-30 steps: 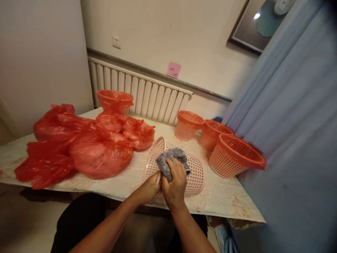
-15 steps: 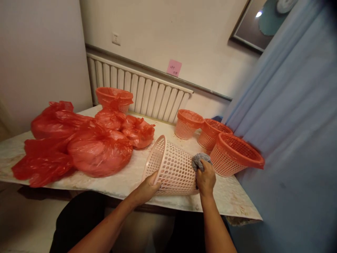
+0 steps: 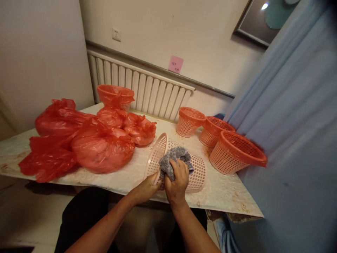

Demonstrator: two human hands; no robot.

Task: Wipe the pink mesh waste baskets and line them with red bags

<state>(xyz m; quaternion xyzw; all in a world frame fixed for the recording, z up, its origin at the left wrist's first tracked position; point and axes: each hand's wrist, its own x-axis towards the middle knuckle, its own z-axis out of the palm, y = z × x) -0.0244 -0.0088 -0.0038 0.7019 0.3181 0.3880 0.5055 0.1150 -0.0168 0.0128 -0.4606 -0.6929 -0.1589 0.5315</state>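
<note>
The cloth (image 3: pixel 171 161) hides part of the basket (image 3: pixel 197 172); the top edge crops the wall picture (image 3: pixel 259 26); the note (image 3: pixel 175 64) is illegible.

Left hand: The bare left hand (image 3: pixel 147 187), thumb uppermost and pointing forward, is clenched in a grip, its fingers mostly hidden.
Left arm: The bare left forearm (image 3: pixel 105 222) slants forward and inward, the wrist nearly straight.
Right hand: The bare right hand (image 3: pixel 178 182), knuckles up and fingers bent in a firm hold, sits just beside the left.
Right arm: The bare right forearm (image 3: pixel 193 226) angles inward, converging with its counterpart.
Legs: A black-clothed left leg (image 3: pixel 80 214) shows below.
</note>
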